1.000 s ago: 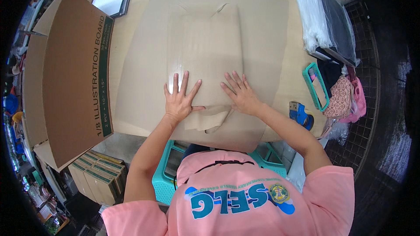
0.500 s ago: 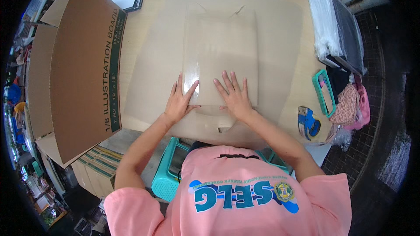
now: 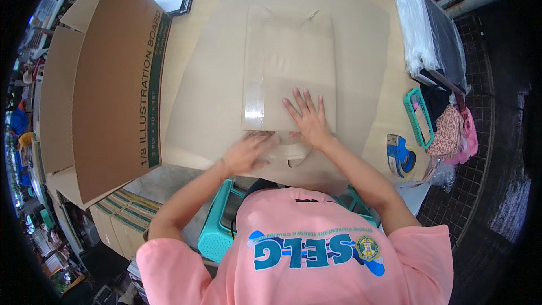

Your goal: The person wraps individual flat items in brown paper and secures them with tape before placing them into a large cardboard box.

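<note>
Right hand [image 3: 307, 120] lies flat, fingers spread, on the folded cardboard sheet [image 3: 289, 70]; left hand [image 3: 248, 151] is blurred at its near edge, its grip unclear; a tape dispenser [image 3: 400, 153] sits by the table's right edge.

Pink short-sleeved shirt [image 3: 316, 260] with blue lettering

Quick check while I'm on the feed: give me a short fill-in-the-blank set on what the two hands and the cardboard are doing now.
1. The right hand lies flat, fingers spread, on the ____ piece.
2. The left hand is at that piece's ____ edge, blurred.
3. The tape dispenser on the table is coloured ____.

Missing words: cardboard; near; blue
</note>
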`<act>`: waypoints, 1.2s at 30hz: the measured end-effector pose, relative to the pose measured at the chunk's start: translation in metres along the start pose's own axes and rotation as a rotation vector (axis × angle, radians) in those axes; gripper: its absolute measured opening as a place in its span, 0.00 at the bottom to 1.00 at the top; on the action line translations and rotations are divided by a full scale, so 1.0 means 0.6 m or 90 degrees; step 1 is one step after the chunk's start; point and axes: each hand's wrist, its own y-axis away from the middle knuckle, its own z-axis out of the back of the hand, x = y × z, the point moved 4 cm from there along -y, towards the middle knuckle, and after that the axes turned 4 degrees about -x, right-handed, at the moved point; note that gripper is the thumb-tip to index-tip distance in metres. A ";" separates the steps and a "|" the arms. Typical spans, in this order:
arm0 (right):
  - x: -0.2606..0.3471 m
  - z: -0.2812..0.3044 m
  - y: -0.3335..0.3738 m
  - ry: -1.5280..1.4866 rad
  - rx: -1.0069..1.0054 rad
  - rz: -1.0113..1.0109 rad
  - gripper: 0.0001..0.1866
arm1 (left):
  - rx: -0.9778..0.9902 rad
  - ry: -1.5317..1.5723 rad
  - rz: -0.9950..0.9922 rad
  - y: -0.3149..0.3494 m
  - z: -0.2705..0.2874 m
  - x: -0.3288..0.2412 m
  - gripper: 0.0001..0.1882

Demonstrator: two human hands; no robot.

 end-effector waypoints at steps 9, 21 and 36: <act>-0.007 -0.052 0.160 -0.146 -0.065 -0.012 0.53 | -0.045 -0.135 0.100 -0.012 -0.012 -0.009 0.37; -0.064 -0.057 0.128 -0.130 -0.192 -0.041 0.42 | -0.172 -0.217 0.154 -0.060 -0.013 -0.025 0.35; -0.086 -0.003 0.068 -0.163 -0.374 0.060 0.21 | -0.269 -0.060 0.364 -0.081 0.025 -0.021 0.15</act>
